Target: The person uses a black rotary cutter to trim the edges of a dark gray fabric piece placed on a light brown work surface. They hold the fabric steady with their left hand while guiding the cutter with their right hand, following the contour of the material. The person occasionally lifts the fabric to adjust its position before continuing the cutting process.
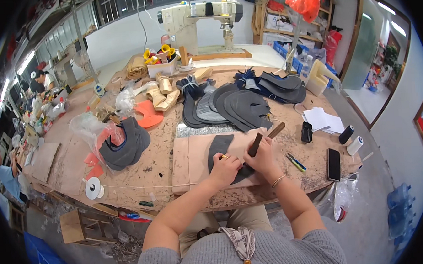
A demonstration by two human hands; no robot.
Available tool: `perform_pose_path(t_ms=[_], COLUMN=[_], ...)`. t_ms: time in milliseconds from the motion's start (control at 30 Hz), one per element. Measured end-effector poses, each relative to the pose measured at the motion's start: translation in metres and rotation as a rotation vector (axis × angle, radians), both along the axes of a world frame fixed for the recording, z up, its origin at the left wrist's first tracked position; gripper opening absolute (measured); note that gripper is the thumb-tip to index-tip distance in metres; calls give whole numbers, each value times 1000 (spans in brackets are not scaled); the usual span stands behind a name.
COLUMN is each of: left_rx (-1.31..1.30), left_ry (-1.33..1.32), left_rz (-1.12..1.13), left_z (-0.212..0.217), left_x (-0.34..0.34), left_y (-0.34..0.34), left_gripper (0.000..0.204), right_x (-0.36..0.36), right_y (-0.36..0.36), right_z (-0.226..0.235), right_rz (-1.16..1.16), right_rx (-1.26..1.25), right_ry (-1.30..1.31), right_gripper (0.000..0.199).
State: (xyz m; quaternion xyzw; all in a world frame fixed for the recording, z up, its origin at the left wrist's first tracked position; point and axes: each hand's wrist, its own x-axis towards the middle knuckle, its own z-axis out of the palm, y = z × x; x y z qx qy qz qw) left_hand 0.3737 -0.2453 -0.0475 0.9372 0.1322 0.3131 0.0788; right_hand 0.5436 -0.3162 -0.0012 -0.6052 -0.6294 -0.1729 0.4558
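A dark grey curved cut piece (218, 148) lies on a pale tan board (189, 154) in front of me. My left hand (226, 167) presses it down with bent fingers, a ring on one of them. Close beside it, my right hand (262, 159) is closed around a dark flat bar-shaped tool (255, 145), its upper end sticking up. The tool's lower end is hidden by my hands. A brown wooden handle (277, 130) slants up behind the right hand; whether that hand also holds it I cannot tell.
Stacked grey pieces (238, 104) lie beyond the board, with another pile (126, 143) to the left. A white spool (94, 188) sits near the left front edge. At right are a yellow-green cutter (296, 162), a phone (333, 164) and thread cones (355, 145). A sewing machine (201, 27) stands behind.
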Motion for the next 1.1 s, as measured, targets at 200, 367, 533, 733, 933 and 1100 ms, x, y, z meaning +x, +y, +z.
perform_pose_path(t_ms=[200,367,533,733,933,1100], left_rx=[21,-20,63,-16,-172,-244], left_ry=[3,4,69,-10,-46,-79], left_rz=[59,-49,-95,-51,283,236], left_z=[2,15,17,9,5,9], left_x=[0,-10,-15,-8,10,20], left_y=[-3,11,21,17,-30,-44], left_gripper=[5,8,7,6,6,17], right_x=[-13,-5,-7,-17,-3,4], right_y=[5,4,9,10,3,-1], right_z=[22,-2,13,-9,44,-3], right_rz=[-216,-62,-43,-74,-163,-151], right_rx=[241,58,80,62,235,34], right_ry=[-53,72,-44,66,-94,-55], right_gripper=[18,16,15,17,14,14])
